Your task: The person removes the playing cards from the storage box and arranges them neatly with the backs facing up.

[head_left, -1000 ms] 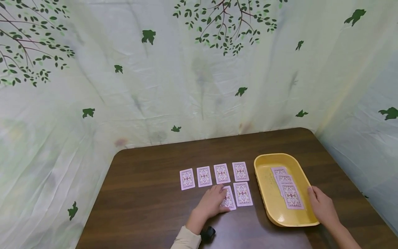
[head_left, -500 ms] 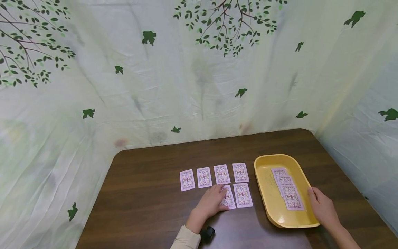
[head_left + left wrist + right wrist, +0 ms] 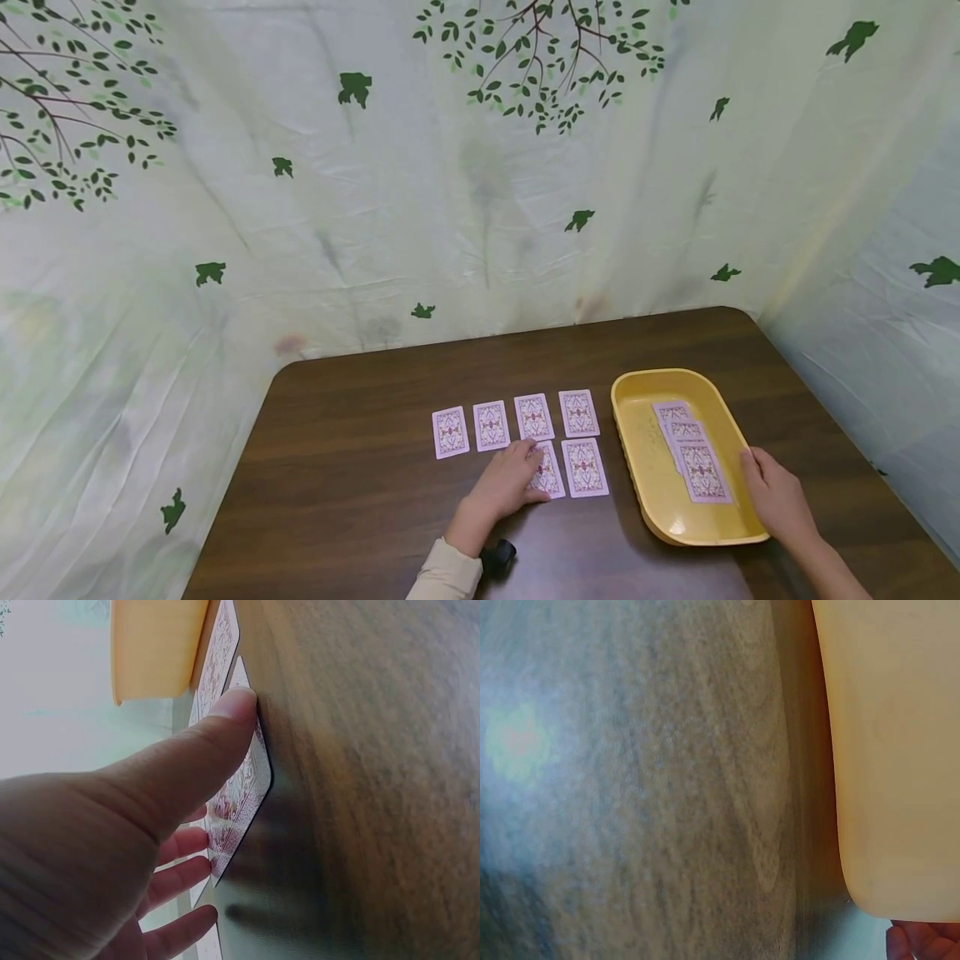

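We've got 4 back cards (image 3: pixel 533 416) in a row on the tbl (image 3: pixel 360 517), w/ 2 front cards (image 3: pixel 586 468) just before the row's R half & the L hand (image 3: pixel 501 483) over the L one. Just R of both rows we've the tray (image 3: pixel 648 492), w/ 3 overlapping cards (image 3: pixel 705 475) in it & the R hand (image 3: pixel 782 500) on its R rim nr the front; behind the tbl we see the cloth (image 3: pixel 480 267).

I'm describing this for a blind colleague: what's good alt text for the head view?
A person's left hand touches a patterned card on a brown table, one of six there, in rows of four and two. The right hand holds the edge of a yellow tray with three overlapping cards inside.
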The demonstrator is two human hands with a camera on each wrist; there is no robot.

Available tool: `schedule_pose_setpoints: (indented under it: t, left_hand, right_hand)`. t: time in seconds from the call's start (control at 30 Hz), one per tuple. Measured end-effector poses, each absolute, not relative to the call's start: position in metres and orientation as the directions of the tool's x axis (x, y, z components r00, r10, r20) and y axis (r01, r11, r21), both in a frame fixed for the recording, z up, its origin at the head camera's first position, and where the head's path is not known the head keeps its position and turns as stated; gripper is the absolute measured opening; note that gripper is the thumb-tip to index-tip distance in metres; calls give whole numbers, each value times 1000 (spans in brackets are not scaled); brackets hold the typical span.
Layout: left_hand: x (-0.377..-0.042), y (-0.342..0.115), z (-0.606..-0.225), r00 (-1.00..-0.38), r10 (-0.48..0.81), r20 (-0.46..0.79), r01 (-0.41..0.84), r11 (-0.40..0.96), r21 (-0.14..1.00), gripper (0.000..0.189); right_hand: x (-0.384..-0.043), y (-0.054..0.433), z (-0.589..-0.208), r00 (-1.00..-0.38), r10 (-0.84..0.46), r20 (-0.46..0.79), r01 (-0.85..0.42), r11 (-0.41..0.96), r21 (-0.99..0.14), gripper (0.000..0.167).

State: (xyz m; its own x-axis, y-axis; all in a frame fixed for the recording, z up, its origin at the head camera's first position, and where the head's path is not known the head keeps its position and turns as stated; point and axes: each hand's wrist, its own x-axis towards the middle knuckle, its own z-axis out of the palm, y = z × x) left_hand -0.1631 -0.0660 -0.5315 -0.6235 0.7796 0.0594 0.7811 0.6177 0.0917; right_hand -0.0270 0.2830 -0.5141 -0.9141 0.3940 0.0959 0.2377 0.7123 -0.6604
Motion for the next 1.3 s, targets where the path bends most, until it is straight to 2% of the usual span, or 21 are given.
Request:
schedule_pose_setpoints:
  t: [0.33,0.53,0.67,0.93,1.13,1.3]
  left_hand:
    - [-161,-66,-527,-621,781,71,781,608,142,63]
    - [-162,-56,-521,-532,812,240,847,504,172,55]
    - [-162,-38,-509,-511,813,279,859,470,203,62]
    - [-160,11,-480,-485,829,280,868,416,270,73]
    - [-157,53,-467,-470,856,215,872,412,266,74]
    - [-152,90,-463,-473,867,155,857,412,308,77]
  right_hand:
    - [-27,284,-514,-917,393,65,255,705,-662,43]
    - [-27,283,-513,-916,394,80,246,706,-664,43]
    - [-27,283,-513,-917,391,81,244,710,-661,43]
    - [-27,285,-513,-926,370,69,236,713,-660,45]
    - [-27,287,-514,-925,373,76,232,711,-664,45]
    - [-27,287,-515,-924,375,78,230,706,-670,45]
